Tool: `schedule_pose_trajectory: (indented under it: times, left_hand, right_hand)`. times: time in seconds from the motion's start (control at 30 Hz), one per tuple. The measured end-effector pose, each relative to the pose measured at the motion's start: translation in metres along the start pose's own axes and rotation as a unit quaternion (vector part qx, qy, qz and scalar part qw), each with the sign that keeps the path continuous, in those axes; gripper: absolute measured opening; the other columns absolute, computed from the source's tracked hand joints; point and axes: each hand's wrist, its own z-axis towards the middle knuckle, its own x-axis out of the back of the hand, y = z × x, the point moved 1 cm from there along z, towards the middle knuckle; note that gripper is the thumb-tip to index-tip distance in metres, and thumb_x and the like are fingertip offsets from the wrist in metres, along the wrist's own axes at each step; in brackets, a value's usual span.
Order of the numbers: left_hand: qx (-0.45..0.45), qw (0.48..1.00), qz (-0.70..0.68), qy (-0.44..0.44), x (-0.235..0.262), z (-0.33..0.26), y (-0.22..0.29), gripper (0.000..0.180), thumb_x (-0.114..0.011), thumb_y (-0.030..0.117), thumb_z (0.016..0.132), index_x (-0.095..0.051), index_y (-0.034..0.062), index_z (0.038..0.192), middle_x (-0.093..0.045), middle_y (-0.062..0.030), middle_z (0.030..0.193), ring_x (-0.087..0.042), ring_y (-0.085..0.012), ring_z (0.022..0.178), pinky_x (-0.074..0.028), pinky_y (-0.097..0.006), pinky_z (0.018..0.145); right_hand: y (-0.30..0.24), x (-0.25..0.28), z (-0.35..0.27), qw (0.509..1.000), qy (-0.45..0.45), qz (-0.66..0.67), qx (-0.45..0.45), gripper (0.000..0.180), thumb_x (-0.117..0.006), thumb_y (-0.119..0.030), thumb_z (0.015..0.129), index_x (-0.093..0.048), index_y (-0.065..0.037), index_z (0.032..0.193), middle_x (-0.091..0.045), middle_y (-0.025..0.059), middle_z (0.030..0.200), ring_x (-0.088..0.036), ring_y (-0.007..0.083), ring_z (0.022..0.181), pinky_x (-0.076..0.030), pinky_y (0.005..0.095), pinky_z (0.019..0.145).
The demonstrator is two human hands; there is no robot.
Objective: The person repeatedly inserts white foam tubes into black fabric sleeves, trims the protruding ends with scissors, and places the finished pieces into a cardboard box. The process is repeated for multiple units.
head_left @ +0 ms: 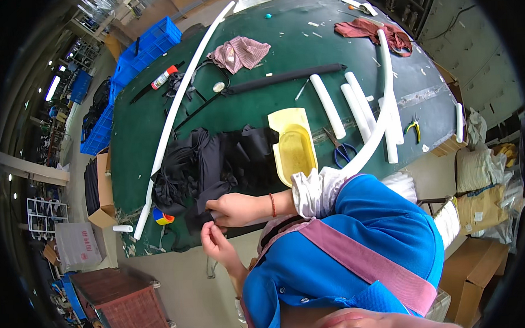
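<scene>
Black fabric (200, 160) lies bunched across the near left of the green table, with one end hanging past the front edge. My right hand (236, 209) is closed on that loose end. Just below it, my left hand (218, 245) has its fingers bent and pinched at the fabric's edge; what lies between its fingertips is partly hidden. A yellow plastic tray (276, 120) stands to the right of the fabric, with blue-handled scissors (339, 149) beyond it. Beside the fabric's near left side is a small red, yellow and blue roll (163, 217).
A long white tube (182, 89) runs along the table's left side. Several short white tubes (328, 107) and yellow pliers (413, 130) lie at right. A black-covered rod (282, 79), checked cloth (239, 53) and red cloth (362, 30) are farther back. Blue crates (146, 49) stand left.
</scene>
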Motion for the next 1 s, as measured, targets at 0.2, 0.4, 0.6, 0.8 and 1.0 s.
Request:
schedule_pose_trajectory:
  times: [0.2, 0.4, 0.6, 0.8, 1.0]
  left_hand:
    - [0.131, 0.887, -0.332, -0.293, 0.027, 0.0, -0.026, 0.056, -0.043, 0.054, 0.094, -0.052, 0.0, 0.105, -0.058, -0.0103, 0.081, -0.056, -0.0219, 0.075, -0.046, -0.036, 0.074]
    - [0.115, 0.852, -0.503, -0.089, 0.011, 0.027, -0.013, 0.061, -0.04, 0.052, 0.095, -0.047, 0.001, 0.128, -0.052, -0.01, 0.131, -0.044, -0.0241, 0.125, -0.031, -0.039, 0.107]
    - [0.212, 0.869, -0.438, 0.084, 0.019, 0.039, -0.036, 0.017, -0.052, 0.015, 0.094, -0.055, 0.0049, 0.108, -0.058, -0.0035, 0.098, -0.056, -0.0158, 0.091, -0.046, -0.031, 0.088]
    - [0.263, 0.845, -0.461, -0.062, -0.005, 0.043, -0.028, 0.014, -0.052, 0.022, 0.095, -0.058, 0.0111, 0.101, -0.06, -0.0022, 0.094, -0.056, -0.0165, 0.091, -0.046, -0.033, 0.085]
    - [0.286, 0.809, -0.503, -0.106, -0.039, 0.039, -0.009, 0.043, -0.051, 0.045, 0.093, -0.055, 0.0065, 0.112, -0.062, -0.005, 0.106, -0.056, -0.0211, 0.103, -0.043, -0.036, 0.094]
  right_hand:
    - [-0.015, 0.003, 0.01, 0.999, 0.023, 0.015, 0.023, 0.025, -0.061, -0.016, 0.079, -0.049, 0.002, 0.09, -0.056, 0.0228, 0.065, -0.058, 0.0405, 0.063, -0.045, 0.0433, 0.056]
    - [-0.016, -0.031, 0.012, 0.995, -0.054, 0.084, 0.013, 0.043, -0.055, -0.021, 0.08, -0.053, 0.004, 0.114, -0.06, 0.0257, 0.09, -0.061, 0.0378, 0.082, -0.048, 0.0418, 0.072]
    - [-0.004, -0.021, 0.001, 0.98, -0.128, -0.119, -0.096, 0.046, -0.059, -0.038, 0.08, -0.062, 0.003, 0.101, -0.066, 0.023, 0.086, -0.064, 0.0396, 0.075, -0.051, 0.0422, 0.068]
    - [0.0, -0.005, -0.032, 0.98, 0.006, -0.198, -0.016, 0.034, -0.065, -0.03, 0.078, -0.061, 0.002, 0.089, -0.063, 0.0171, 0.07, -0.064, 0.0356, 0.067, -0.052, 0.0419, 0.061]
    - [-0.002, 0.008, -0.036, 0.973, 0.035, -0.225, -0.035, 0.033, -0.062, -0.028, 0.077, -0.062, 0.002, 0.091, -0.064, 0.0159, 0.068, -0.064, 0.0351, 0.065, -0.053, 0.0414, 0.057]
